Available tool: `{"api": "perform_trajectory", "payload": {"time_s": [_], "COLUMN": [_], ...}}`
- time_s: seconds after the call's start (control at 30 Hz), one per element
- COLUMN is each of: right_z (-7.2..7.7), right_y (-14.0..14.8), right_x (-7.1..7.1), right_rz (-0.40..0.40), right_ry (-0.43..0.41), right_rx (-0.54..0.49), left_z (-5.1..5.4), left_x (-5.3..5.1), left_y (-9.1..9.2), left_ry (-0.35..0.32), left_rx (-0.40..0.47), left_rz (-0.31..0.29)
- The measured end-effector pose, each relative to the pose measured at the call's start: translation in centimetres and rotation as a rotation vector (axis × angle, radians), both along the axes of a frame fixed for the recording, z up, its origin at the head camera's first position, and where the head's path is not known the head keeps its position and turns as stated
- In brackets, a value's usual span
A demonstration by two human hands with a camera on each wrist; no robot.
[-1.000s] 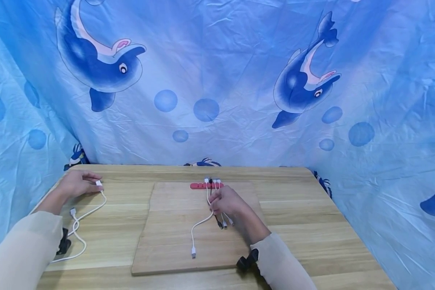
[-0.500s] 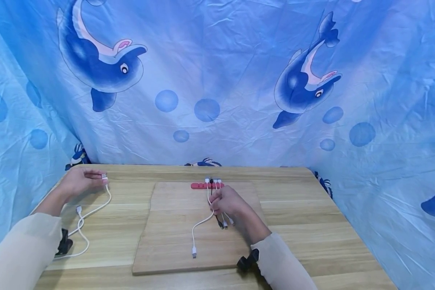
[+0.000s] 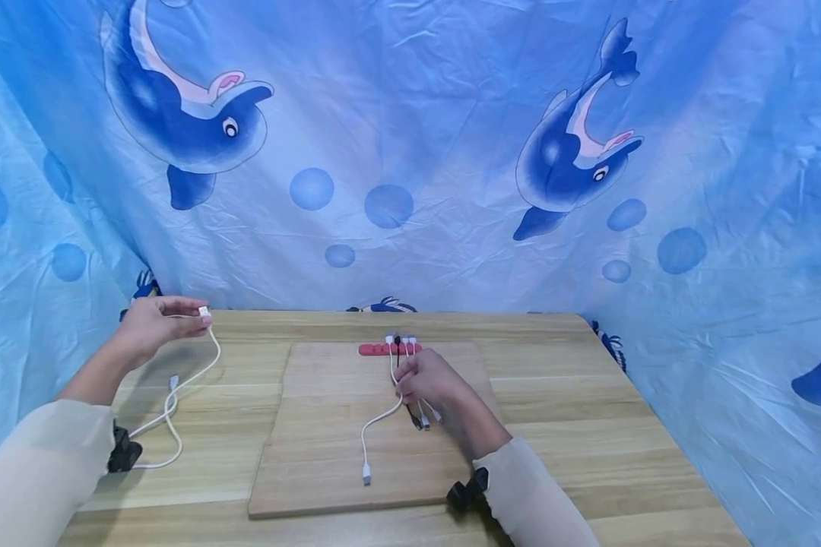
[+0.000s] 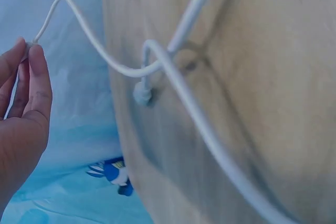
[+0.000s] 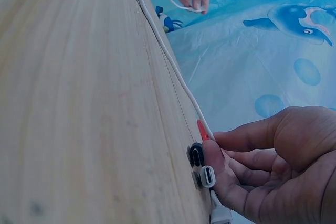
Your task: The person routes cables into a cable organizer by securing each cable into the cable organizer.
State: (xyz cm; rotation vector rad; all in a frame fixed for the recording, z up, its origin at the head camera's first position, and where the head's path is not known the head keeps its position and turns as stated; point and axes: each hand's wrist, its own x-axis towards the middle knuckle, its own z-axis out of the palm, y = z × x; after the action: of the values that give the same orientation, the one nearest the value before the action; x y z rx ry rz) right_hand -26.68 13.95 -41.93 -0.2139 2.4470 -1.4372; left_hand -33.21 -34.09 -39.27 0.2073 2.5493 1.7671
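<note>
At the left side of the table, my left hand point(image 3: 156, 328) pinches one plug of a white USB cable point(image 3: 205, 313) between thumb and fingers, above the tabletop. This cable hangs in a loose loop, and its other plug point(image 3: 174, 381) is by the tabletop. My right hand point(image 3: 432, 377) pinches a second white charging cable point(image 3: 376, 418) just below a red cable holder point(image 3: 373, 350). That cable's free plug point(image 3: 366, 475) lies on the wooden board point(image 3: 315, 441). A black cable end point(image 3: 416, 420) and several white plugs point(image 5: 208, 177) lie beside the right fingers.
The red holder sits at the far edge of the board, with several cables seated in its right part. Under everything is a wood-grain table point(image 3: 561, 425). A blue dolphin-print cloth point(image 3: 438, 152) hangs behind and on both sides.
My left hand has risen and moved slightly right, lifting its white cable so the loop and lower plug shift right too. My right hand stays still at its cable.
</note>
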Motion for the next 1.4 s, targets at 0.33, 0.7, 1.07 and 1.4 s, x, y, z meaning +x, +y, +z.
{"api": "perform_trajectory", "payload": {"time_s": [0.33, 0.7, 1.07, 1.4], "right_z": [-0.1, 0.8, 1.8, 2.9], "right_y": [0.1, 0.0, -0.6, -1.3], "right_x": [-0.1, 0.5, 1.2, 1.7], "right_rz": [0.002, -0.025, -0.011, 0.081], "right_ry": [0.012, 0.044, 0.063, 0.081], "right_rx": [0.021, 0.083, 0.045, 0.023], "left_z": [2.7, 6.3, 10.2, 12.2], "left_x": [0.6, 1.8, 2.9, 3.0], "left_y": [1.5, 3.7, 6.8, 10.0], "left_ry": [0.058, 0.077, 0.121, 0.17], "left_rx": [-0.029, -0.159, -0.22, -0.135], "left_rz": [0.01, -0.015, -0.045, -0.048]}}
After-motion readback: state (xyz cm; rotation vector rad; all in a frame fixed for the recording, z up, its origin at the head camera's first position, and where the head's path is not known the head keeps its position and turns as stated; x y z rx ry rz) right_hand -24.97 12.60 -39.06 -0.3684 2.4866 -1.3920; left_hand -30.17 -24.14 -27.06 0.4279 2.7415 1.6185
